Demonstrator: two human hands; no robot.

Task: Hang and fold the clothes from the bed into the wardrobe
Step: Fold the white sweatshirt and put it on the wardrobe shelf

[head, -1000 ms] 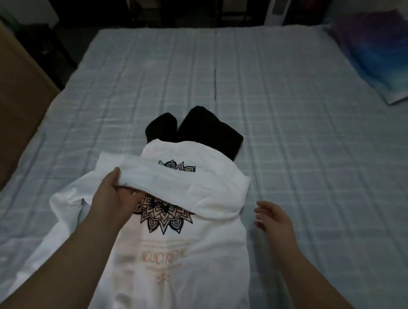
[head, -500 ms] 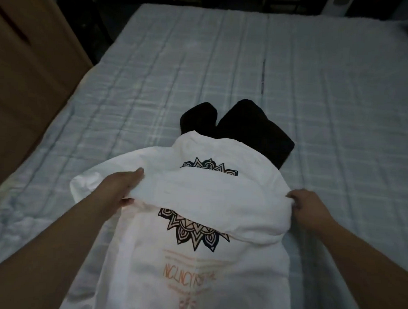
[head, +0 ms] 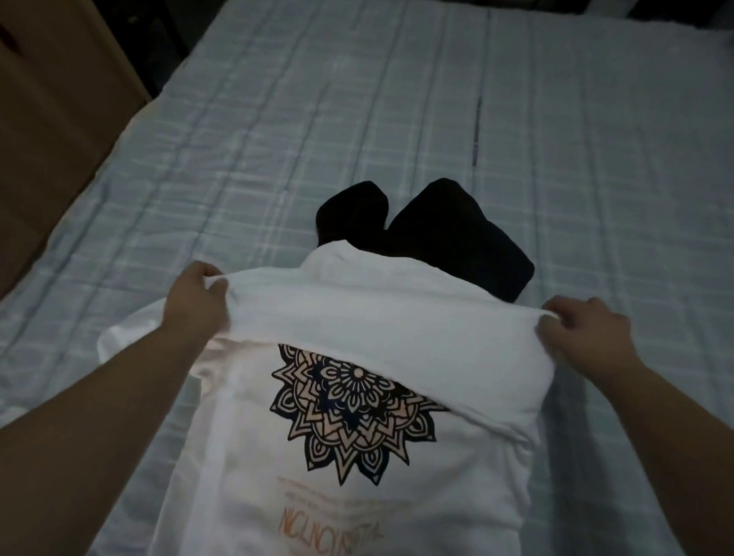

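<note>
A white T-shirt with a black mandala print and orange lettering lies on the bed in front of me, its far part folded back toward me over the print. My left hand pinches the folded edge at its left end. My right hand grips the same edge at its right end. A black garment lies beyond the shirt, partly covered by it.
The bed has a pale blue checked sheet and stretches far ahead and to both sides. A brown wooden panel stands along the left side. The room beyond the bed is dark.
My right hand has reached the shirt's right edge and taken hold of it. Both hands have pulled the fold wider and further over the print. The camera has moved closer.
</note>
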